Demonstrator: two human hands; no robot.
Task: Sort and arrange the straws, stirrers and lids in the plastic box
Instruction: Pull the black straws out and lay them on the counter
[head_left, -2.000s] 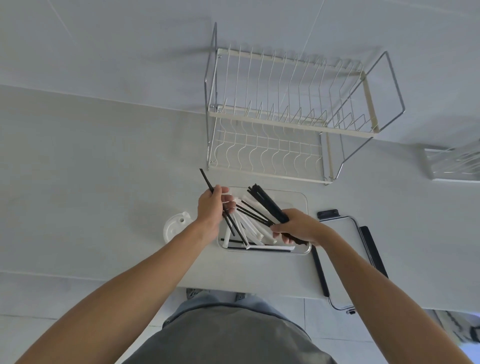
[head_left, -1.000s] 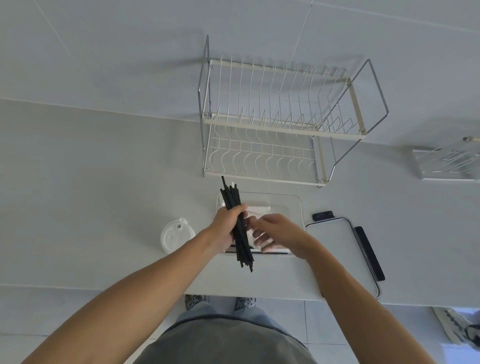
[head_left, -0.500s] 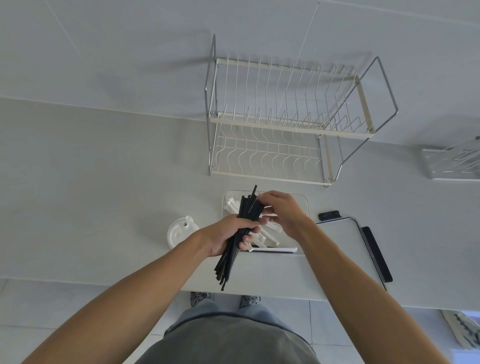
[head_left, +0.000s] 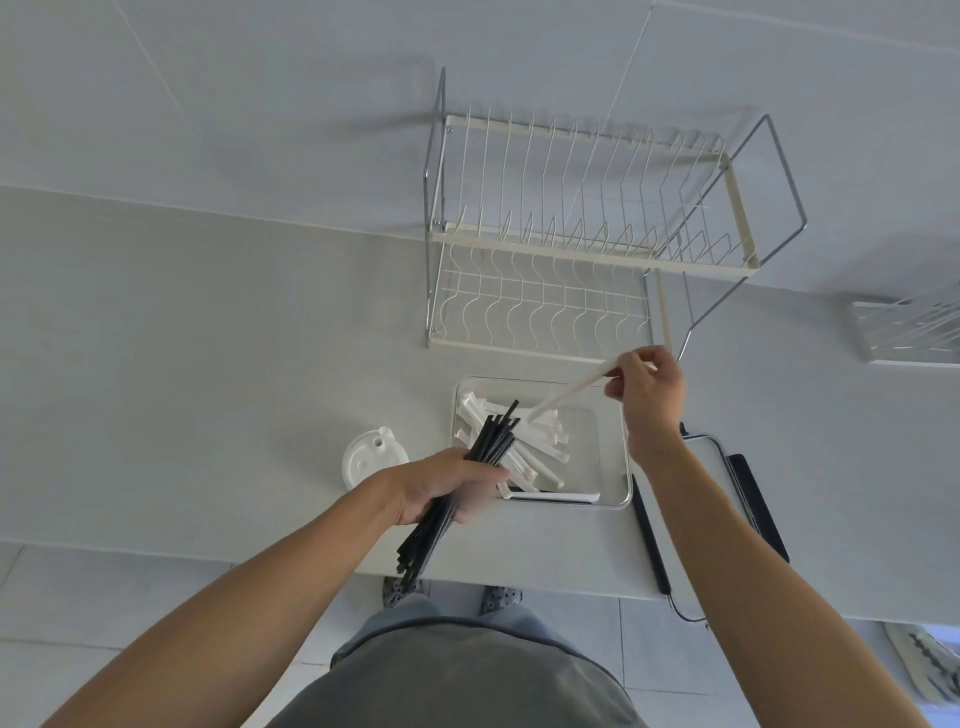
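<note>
L hand (head_left: 447, 486) was clamped round a bundle of black stirrers (head_left: 457, 483), held at an angle over the near-left corner of the clear plastic box (head_left: 621, 457); the bundle's lower ends stuck out past the counter (head_left: 208, 364) edge. R hand (head_left: 647, 392) was up over the box's far-right corner, fingers pinched on one white wrapped straw (head_left: 569, 395), its lower tip w/ the pile of white straws (head_left: 514, 447) in the box. Hands well apart. White lid (head_left: 371, 460) lay on the counter just left of the box. Wire dish rack (head_left: 587, 234) stood behind.
</note>
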